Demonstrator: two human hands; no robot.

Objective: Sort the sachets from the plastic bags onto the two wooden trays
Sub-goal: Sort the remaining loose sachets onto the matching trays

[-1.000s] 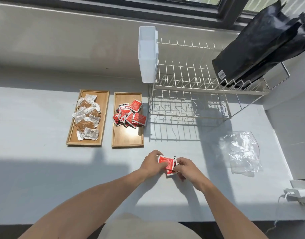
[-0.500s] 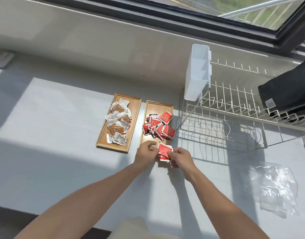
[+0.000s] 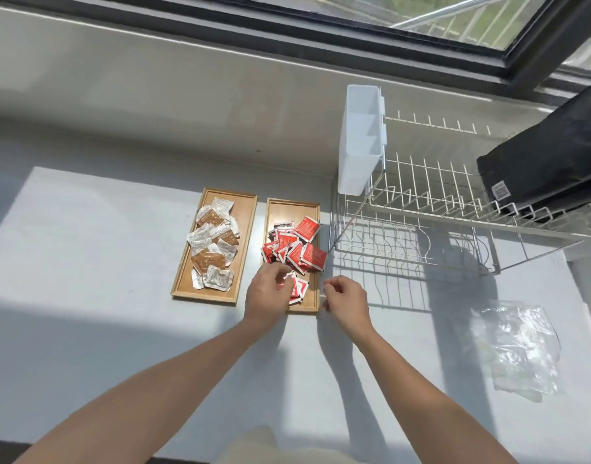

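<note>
The left hand (image 3: 267, 296) hangs over the near end of the right wooden tray (image 3: 293, 205), fingers curled down onto a few red sachets (image 3: 298, 289) that lie on the tray's near part. Whether those fingers pinch the packets or merely rest on them cannot be told from here. The right hand (image 3: 346, 296) sits just beside the tray's near right corner, loosely curled with thumb and forefinger close together; it seems to hold nothing, though something small could be hidden there.

The step in hand looks like setting these red packets down with the main red pile (image 3: 295, 246) further up the same tray. To do it well, the left hand should let go low, with the packets flat on the wood, and nudge them towards the pile and away from the near rim, since one red sachet already overhangs the tray's right edge towards the dish rack (image 3: 421, 229). Nothing red should stray across to the left wooden tray (image 3: 187, 279), which carries only the white and brown sachets (image 3: 213, 242).

The clear plastic bag (image 3: 518, 349) lies crumpled near the counter's right edge, well apart from both trays. It looks empty, so the sorting seems close to finished; a check inside the bag would settle it.
</note>
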